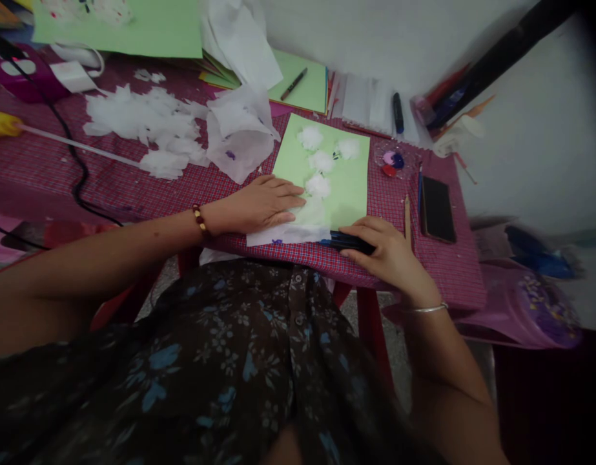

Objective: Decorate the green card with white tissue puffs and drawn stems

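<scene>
A light green sheet of paper [349, 181] lies on the table in front of me, with several fluffy white tissue puffs [321, 161] on it. My left hand [266, 203] rests flat, fingers stretched, over the sheet's lower left edge and a thin white tissue [305, 223]. That tissue covers the sheet's near edge and has a purple mark. At the near right corner, my right hand [382, 248] is closed around a long black object [349, 241] with a bluish end. Its exact kind is not clear, as the fingers cover part of it.
Left of the sheet lie a heap of white tissue pieces [147, 123] and a yellow glue gun [4, 126] with a black cord. A phone [438, 208], a pencil [407, 219] and a small clear dish [394, 160] are on the right. A black marker [398, 113] lies behind.
</scene>
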`<state>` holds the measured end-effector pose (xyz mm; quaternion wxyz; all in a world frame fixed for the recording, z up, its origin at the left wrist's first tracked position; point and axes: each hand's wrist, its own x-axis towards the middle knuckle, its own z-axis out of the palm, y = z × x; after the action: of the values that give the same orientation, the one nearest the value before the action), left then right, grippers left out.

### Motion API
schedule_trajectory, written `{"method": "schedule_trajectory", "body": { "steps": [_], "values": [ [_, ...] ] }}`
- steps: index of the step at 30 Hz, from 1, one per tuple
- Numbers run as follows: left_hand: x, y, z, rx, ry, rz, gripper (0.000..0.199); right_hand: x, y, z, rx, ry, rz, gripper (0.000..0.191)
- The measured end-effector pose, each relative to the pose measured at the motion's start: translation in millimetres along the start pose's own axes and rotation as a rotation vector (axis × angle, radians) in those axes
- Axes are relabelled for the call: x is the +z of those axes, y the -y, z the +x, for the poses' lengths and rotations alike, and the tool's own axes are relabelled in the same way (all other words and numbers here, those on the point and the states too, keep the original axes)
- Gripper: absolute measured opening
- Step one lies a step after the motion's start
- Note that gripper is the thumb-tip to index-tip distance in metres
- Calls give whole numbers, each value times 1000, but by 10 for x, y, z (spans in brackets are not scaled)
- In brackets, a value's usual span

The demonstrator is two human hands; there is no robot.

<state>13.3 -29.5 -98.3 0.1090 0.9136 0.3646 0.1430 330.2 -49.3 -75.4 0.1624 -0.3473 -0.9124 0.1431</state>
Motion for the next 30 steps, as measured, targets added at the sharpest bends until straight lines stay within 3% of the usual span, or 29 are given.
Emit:
{"method": "schedule_trajectory", "body": {
  "steps": [12, 17, 20, 22, 25, 27, 30],
  "values": [
    [-55, -52, -2, 7, 52, 61, 45, 66, 85, 114, -44, 21, 16, 35],
    [-24, -31, 3, 6, 16, 10, 39, 71, 120, 164, -22, 15, 54, 32],
    [-55, -33, 2, 0, -31, -66, 36, 60, 127, 180, -22, 19, 66, 29],
    [-128, -56, -21, -34, -126, -136, 35, 56, 121, 177, -20, 11, 63, 28],
    [-296, -116, -113, -228, -255, -262, 37, 58, 101, 163, -17, 15, 58, 29],
    [-400, -150, -199, -354, -192, -332, 35, 63, 87, 156, -21, 24, 55, 29],
    [-471, -161, -313, -379, 34, -374, 27, 70, 74, 155, -31, 29, 44, 29]
  ]
}}
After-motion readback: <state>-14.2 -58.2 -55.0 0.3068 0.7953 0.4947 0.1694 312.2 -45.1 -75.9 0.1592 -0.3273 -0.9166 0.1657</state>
